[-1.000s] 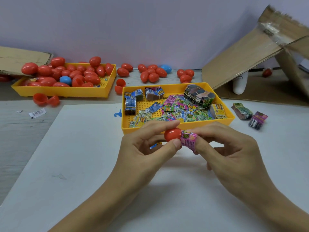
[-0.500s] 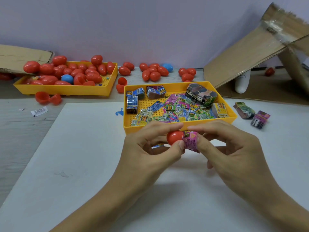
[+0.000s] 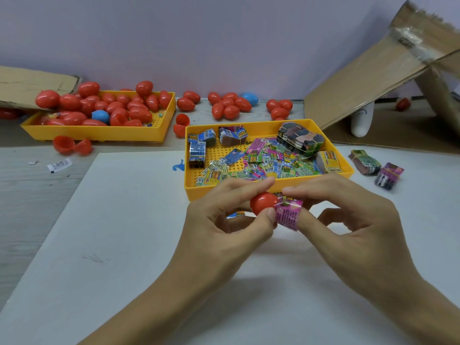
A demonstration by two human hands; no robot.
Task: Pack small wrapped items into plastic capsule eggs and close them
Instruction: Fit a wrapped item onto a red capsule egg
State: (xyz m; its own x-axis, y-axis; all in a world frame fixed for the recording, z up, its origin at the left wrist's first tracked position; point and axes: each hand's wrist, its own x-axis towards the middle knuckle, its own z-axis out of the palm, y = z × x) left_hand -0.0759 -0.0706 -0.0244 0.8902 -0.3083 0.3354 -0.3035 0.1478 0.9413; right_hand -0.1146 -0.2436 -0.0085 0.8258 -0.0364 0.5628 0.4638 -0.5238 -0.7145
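Red capsule half (image 3: pixel 262 204) held above the white board (image 3: pixel 124 245), just in front of the near wall of the yellow tray (image 3: pixel 249 191). Left hand (image 3: pixel 224 235) pinches it between thumb and forefinger, other fingers curled beneath. Pink wrapped item (image 3: pixel 288 214) touches the half's right side, its end at the opening; how far in, cannot tell. Right hand (image 3: pixel 348 227) pinches the pink item, forefinger on top, thumb below. A blue packet (image 3: pixel 236 214) shows under the left fingers.

Yellow tray sits at the board's far edge, holding loose coloured packets (image 3: pixel 268 163), banded blue bundles (image 3: pixel 198 153) on its left side and a dark bundle (image 3: pixel 300 139) at its far right corner. Two more bundles (image 3: pixel 375 168) lie right of the tray.

Second yellow tray (image 3: pixel 99 133) at far left, heaped with red eggs (image 3: pixel 119 105) and one blue egg (image 3: pixel 100 116). Loose red eggs (image 3: pixel 229 105) along the wall. Open red halves (image 3: pixel 72 145) lie just in front of that tray. Cardboard flap (image 3: pixel 373 78) leans at far right
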